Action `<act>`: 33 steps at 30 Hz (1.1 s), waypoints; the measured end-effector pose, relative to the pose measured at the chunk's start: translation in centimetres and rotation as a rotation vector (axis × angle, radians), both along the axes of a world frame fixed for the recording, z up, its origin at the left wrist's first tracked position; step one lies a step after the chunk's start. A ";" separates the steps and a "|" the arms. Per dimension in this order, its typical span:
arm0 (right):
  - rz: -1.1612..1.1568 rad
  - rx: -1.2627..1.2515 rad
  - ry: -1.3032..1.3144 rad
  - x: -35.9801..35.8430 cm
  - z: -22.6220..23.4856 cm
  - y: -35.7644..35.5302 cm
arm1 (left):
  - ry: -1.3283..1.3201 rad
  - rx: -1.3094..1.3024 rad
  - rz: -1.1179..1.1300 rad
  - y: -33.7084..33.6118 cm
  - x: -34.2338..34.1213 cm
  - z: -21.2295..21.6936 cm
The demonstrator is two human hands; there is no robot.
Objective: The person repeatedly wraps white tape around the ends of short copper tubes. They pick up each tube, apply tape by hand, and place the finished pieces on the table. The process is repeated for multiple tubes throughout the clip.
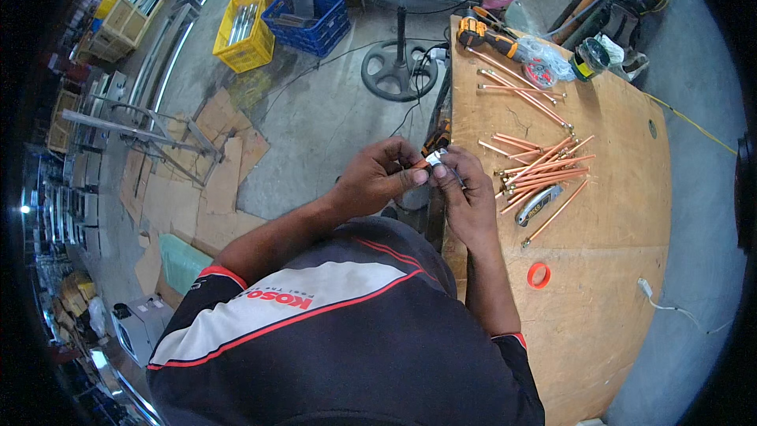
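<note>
In front of my chest, just off the wooden table's left edge, my two hands meet fingertip to fingertip. My left hand (374,177) is closed in a pinch on a short copper-coloured tube (421,164), most of it hidden by the fingers. A small white piece (434,158) sits at the tube's end, and my right hand (471,193) pinches it between thumb and fingers. Whether that piece is tape or a fitting I cannot tell. Right of my hands, a pile of copper tubes (552,170) with brass-coloured ends lies on the table beside a grey folding utility knife (538,205).
On the wooden table (599,308) lie an orange ring (538,275), more copper tubes (520,88), a yellow-black power drill (489,35), a plastic bag (552,59) and a dark jar (590,58). Beyond stand a fan base (399,71), a blue crate (307,28) and a yellow crate (242,31).
</note>
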State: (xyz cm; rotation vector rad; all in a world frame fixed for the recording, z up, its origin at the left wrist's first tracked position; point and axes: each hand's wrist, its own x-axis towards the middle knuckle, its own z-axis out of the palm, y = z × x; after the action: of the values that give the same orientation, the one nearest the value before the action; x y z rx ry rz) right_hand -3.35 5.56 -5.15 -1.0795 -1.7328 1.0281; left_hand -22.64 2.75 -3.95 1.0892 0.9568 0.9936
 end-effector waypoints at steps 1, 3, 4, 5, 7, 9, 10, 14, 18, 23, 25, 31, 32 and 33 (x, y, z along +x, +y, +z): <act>-0.001 -0.003 0.000 0.0 -0.1 0.0 | -0.002 -0.057 -0.010 0.0 -0.1 0.3; 0.021 0.007 -0.009 0.1 -0.3 0.3 | -0.011 0.059 0.043 0.2 0.4 -0.4; 0.031 0.013 -0.014 0.1 -0.4 0.4 | -0.016 0.118 0.070 0.2 0.6 -0.6; 0.023 0.010 -0.015 0.1 -0.4 0.4 | 0.049 0.115 0.076 0.2 0.6 -0.4; 0.007 0.005 -0.017 0.0 -0.4 0.3 | 0.177 0.109 0.086 0.2 0.4 0.2; 0.011 0.014 -0.027 0.1 -0.5 0.4 | 0.214 0.091 0.062 0.2 0.1 0.0; 0.012 0.019 -0.032 0.1 -0.5 0.4 | 0.233 0.081 0.049 0.2 0.0 -0.1; 0.015 -0.046 0.055 -0.1 -0.6 0.3 | 0.121 0.016 0.062 0.0 0.3 0.1; 0.035 -0.005 0.040 0.0 -0.4 0.3 | -0.048 -0.006 0.023 -0.1 0.0 -0.7; 0.028 -0.016 0.077 0.0 -0.9 0.3 | 0.043 0.097 0.059 0.3 0.1 -1.0; 0.029 -0.029 0.074 0.0 -0.9 0.2 | 0.106 0.167 0.077 0.3 0.2 -0.5; 0.035 -0.101 0.092 0.2 -1.5 0.4 | 0.292 0.133 0.072 0.0 0.1 0.1; 0.030 -0.078 0.086 0.2 -1.4 0.3 | 0.278 0.123 0.065 0.0 0.1 0.2; 0.024 -0.056 0.080 0.1 -1.1 0.3 | 0.263 0.113 0.058 0.0 0.1 0.2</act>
State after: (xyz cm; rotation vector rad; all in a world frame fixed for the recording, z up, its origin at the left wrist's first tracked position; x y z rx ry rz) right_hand -3.24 5.81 -6.26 -1.0407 -1.6650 1.1261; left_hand -22.51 2.73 -3.74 1.3161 1.1612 0.9763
